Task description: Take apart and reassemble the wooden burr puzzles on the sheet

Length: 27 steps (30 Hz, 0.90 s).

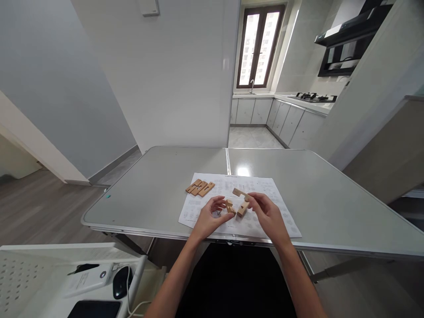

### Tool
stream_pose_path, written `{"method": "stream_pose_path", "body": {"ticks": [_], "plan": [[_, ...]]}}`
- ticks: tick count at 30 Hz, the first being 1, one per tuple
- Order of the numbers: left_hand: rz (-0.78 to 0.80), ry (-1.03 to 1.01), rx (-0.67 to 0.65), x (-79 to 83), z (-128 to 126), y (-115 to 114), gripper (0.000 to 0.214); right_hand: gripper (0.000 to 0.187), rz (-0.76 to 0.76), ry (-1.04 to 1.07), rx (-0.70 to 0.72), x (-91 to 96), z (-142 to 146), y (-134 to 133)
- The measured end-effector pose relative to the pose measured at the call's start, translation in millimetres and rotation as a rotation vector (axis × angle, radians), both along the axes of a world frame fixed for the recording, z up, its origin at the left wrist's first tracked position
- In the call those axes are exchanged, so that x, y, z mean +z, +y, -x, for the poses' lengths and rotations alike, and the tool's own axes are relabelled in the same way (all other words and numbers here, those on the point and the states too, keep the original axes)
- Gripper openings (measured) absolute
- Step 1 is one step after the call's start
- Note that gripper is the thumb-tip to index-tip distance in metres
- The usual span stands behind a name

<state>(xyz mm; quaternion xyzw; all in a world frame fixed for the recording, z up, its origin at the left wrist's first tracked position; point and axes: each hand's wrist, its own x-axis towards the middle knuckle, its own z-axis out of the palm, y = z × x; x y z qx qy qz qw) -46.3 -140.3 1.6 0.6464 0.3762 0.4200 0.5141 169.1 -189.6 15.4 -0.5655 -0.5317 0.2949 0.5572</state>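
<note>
My left hand [209,217] pinches a small notched wooden block [229,206] over a printed paper sheet [265,190] on the grey folding table [159,185]. My right hand [267,213] grips a larger wooden piece [242,201] made of two joined blocks, one bar sticking out toward the left. The two pieces are held close together, nearly touching, a little above the sheet. Three more flat wooden blocks [200,188] lie side by side at the sheet's far left corner.
A white perforated surface [39,274] at the lower left carries a white power bank [88,279], a black mouse [119,282], a cable and a dark phone [94,309]. Behind the table stand a white wall and a kitchen with cabinets [285,117] and a window.
</note>
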Motion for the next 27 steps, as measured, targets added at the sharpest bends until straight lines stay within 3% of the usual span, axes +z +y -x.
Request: {"method": "stream_pose_path", "body": {"ticks": [6,13,19,27], "plan": [[-0.111,0.258,0.079,3.2,-2,-8,0.065,0.045,0.138,-0.272,-0.189,-30.6,-37,3],[-0.161,0.361,0.034,-3.2,-3,-5,0.068,0.045,0.086,-0.322,-0.101,-49.8,-40,8],[-0.256,0.440,-0.098,8.2,-12,14,0.071,0.044,0.066,-0.327,-0.067,-51.4,-40,10],[-0.386,0.548,-0.365,26.3,-46,44,0.081,0.041,0.048,-0.316,-0.068,-52.1,-40,11]]}}
